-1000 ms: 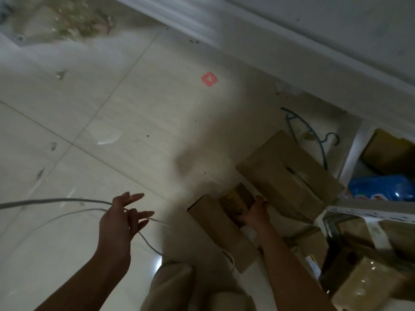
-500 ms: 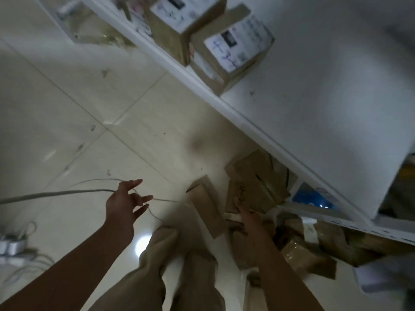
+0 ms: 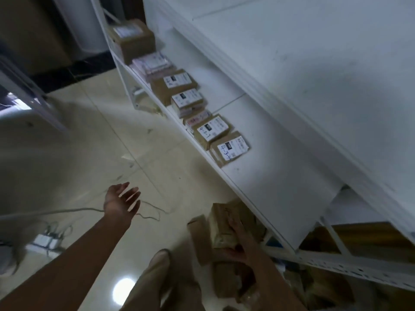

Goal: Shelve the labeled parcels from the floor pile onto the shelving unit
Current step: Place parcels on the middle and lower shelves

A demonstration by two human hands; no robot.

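On the white shelving unit [image 3: 269, 164] we count five labeled cardboard boxes [image 3: 212, 130] in a row along one shelf's front edge, with flat packets [image 3: 152, 63] stacked between some of them. The floor pile [image 3: 224, 283] of brown parcels lies at the unit's foot. Our right hand [image 3: 239, 240] grips one brown parcel [image 3: 219, 227] at that pile, fingers over its top, thumb beneath. Our left hand [image 3: 122, 202] hovers over the floor, fingers spread, holding nothing.
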